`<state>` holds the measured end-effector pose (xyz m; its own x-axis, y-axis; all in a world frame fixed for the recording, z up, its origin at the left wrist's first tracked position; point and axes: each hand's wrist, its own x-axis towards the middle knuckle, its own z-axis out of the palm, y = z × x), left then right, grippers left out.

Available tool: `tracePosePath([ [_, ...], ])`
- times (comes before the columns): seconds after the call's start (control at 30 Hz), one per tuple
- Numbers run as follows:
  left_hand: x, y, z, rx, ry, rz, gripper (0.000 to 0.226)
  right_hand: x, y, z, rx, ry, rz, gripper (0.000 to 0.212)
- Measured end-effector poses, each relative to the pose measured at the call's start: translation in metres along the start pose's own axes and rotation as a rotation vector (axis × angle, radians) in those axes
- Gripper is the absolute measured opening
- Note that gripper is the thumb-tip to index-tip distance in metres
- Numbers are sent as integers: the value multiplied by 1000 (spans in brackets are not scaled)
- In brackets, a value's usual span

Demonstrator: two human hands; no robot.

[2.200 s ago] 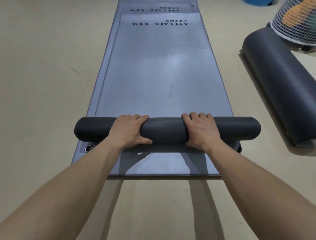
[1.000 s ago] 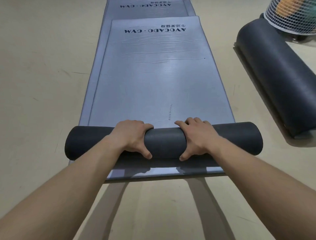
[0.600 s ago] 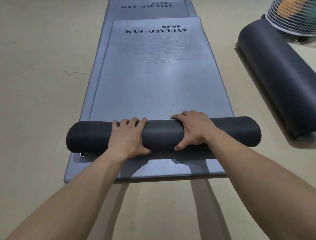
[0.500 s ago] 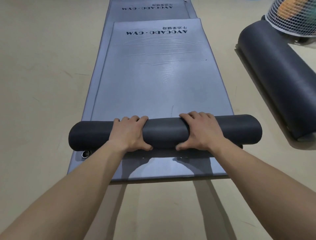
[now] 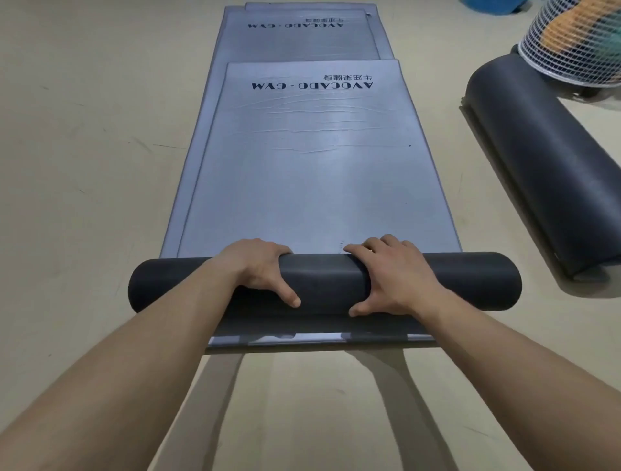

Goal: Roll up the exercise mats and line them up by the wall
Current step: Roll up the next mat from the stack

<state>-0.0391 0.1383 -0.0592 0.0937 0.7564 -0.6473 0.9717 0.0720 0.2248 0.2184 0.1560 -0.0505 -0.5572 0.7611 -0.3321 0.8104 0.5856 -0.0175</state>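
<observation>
A grey exercise mat (image 5: pixel 312 174) lies flat ahead of me, its near end wound into a dark roll (image 5: pixel 326 282) that runs left to right. My left hand (image 5: pixel 258 269) grips the roll left of centre, fingers over the top and thumb on the near side. My right hand (image 5: pixel 393 275) grips it right of centre in the same way. Under this mat lies a second flat mat (image 5: pixel 201 161), and a further one (image 5: pixel 302 37) shows beyond its far end.
A fully rolled dark mat (image 5: pixel 541 161) lies on the beige floor at the right. Behind it stands a white mesh basket (image 5: pixel 578 40) with coloured things inside. A blue object (image 5: pixel 487 4) sits at the top edge.
The roll has moved away from me along the mat and grown thicker. Both hands shifted their grip several times, fingers now reaching over the top again.
</observation>
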Motion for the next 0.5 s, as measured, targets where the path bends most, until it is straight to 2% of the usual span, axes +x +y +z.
tracePosePath([
  [0.07, 0, 0, -2, -23, -17, 1, 96, -7, -12, 16, -85, 63, 16, 114],
  [0.13, -4, 0, 3, 7, 66, 8, 98, -3, -16, 17, -75, 36, 42, 115],
  [0.27, -17, -6, 26, 72, 530, 71, 94, 32, 3, -22, 72, -132, 17, 114],
  [0.33, -20, -13, 43, 186, 658, 65, 104, 48, 9, -32, 160, -233, 8, 112],
  [0.4, -16, -22, 56, 340, 659, 79, 118, 58, 12, -29, 160, -236, 5, 114],
  [0.5, -3, -28, 39, 259, 571, 128, 118, 49, 21, -15, 101, 7, 17, 120],
])
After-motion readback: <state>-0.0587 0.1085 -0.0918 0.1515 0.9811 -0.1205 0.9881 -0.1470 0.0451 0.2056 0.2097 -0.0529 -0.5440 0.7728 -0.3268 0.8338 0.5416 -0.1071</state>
